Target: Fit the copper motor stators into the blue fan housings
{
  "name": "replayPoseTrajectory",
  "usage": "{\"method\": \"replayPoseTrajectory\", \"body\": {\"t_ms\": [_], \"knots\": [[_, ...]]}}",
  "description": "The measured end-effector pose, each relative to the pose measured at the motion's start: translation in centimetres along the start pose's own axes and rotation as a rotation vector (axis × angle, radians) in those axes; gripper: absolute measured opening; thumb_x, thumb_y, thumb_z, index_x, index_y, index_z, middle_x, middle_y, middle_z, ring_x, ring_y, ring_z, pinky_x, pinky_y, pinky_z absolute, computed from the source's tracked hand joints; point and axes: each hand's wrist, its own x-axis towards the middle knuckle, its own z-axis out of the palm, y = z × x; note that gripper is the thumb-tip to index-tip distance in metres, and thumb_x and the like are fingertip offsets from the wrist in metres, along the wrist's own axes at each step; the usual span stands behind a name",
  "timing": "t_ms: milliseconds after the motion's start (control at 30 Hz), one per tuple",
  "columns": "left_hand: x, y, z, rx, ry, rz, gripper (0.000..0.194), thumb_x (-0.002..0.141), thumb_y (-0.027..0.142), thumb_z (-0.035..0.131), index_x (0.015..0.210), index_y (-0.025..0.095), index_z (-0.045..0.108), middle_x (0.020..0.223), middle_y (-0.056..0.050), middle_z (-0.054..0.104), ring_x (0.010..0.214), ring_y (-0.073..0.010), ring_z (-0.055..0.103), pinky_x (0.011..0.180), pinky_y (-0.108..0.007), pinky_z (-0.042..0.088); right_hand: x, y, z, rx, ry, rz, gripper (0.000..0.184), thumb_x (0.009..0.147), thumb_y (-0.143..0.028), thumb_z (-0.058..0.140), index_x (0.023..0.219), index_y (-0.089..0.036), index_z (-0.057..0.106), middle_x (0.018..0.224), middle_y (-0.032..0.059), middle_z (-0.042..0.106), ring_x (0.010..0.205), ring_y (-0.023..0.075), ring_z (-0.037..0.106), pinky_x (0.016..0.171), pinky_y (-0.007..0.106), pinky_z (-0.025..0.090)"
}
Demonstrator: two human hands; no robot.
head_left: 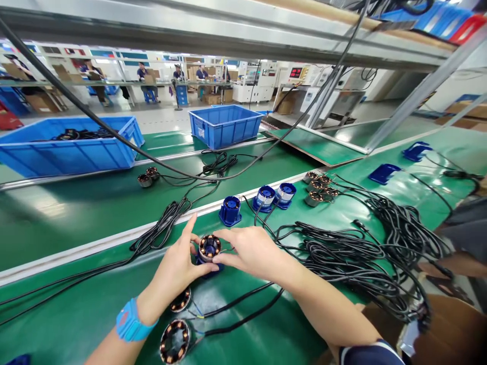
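Note:
A round motor stator with copper coils (209,247) sits on a blue plastic base on the green bench, held between both hands. My left hand (178,266) pinches its left side with thumb and fingers; a blue wristband is on that wrist. My right hand (249,249) grips its right side with fingers curled. Two more stators (175,340) with black cables lie in front of my left wrist. Three blue-based assemblies (230,209) stand in a row just beyond the hands.
A large tangle of black cables (361,253) fills the bench to the right, with several bare stators (319,190) behind it. Two blue crates (224,124) stand beyond the green conveyor belt (95,203). Seated workers are far off at the back. A cardboard box (452,324) is at the lower right.

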Motion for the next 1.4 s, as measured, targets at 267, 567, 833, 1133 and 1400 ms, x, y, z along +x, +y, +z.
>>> {"method": "replayPoseTrajectory", "body": {"t_ms": [267, 567, 833, 1133, 1400], "knots": [[-0.1, 0.5, 1.4, -0.054, -0.012, 0.09, 0.128, 0.069, 0.035, 0.091, 0.158, 0.043, -0.001, 0.107, 0.003, 0.06, 0.079, -0.0155, 0.063, 0.077, -0.031, 0.056, -0.5, 1.3, -1.1, -0.069, -0.061, -0.035, 0.048, 0.095, -0.058, 0.064, 0.138, -0.035, 0.06, 0.101, 0.0023, 0.074, 0.09, 0.0236, 0.072, 0.069, 0.028, 0.046], [0.6, 0.3, 0.3, -0.09, -0.181, 0.103, 0.13, 0.071, 0.044, 0.09, 0.158, 0.044, -0.005, 0.12, -0.001, 0.06, 0.086, -0.0176, 0.062, 0.084, -0.036, 0.056, 0.0, 1.3, 0.4, -0.18, -0.112, -0.013, 0.076, 0.084, -0.07, 0.07, 0.144, -0.027, 0.055, 0.103, 0.0093, 0.074, 0.097, 0.0333, 0.07, 0.084, 0.045, 0.053], [7.9, -5.8, -9.4, 0.264, 0.025, -0.005, 0.09, 0.081, 0.076, 0.065, 0.153, 0.032, 0.03, 0.142, -0.007, 0.05, 0.114, -0.0243, 0.061, 0.096, -0.038, 0.054, -0.2, 1.8, 5.2, -0.083, 0.206, -0.141, 0.075, 0.068, -0.064, 0.086, 0.116, -0.01, 0.067, 0.093, 0.01, 0.072, 0.08, 0.0269, 0.066, 0.078, 0.04, 0.052], [24.7, -14.9, -13.0, 0.647, 0.053, -0.305, 0.08, 0.084, 0.05, 0.076, 0.149, 0.02, 0.04, 0.152, -0.018, 0.038, 0.132, -0.0352, 0.05, 0.109, -0.052, 0.047, -0.4, 2.5, 6.8, -0.087, 0.545, -0.207, 0.069, 0.066, -0.059, 0.079, 0.114, -0.013, 0.063, 0.079, 0.0043, 0.069, 0.067, 0.0215, 0.06, 0.07, 0.037, 0.045], [30.7, -16.5, -10.7, 0.737, -0.065, -0.378, 0.062, 0.094, 0.046, 0.066, 0.146, 0.021, 0.043, 0.136, -0.013, 0.053, 0.113, -0.0271, 0.06, 0.096, -0.048, 0.055, 1.5, 4.0, 9.1, -0.192, 0.469, -0.107, 0.073, 0.058, -0.059, 0.081, 0.113, -0.015, 0.064, 0.076, 0.0005, 0.068, 0.058, 0.0185, 0.061, 0.063, 0.035, 0.045]]}}
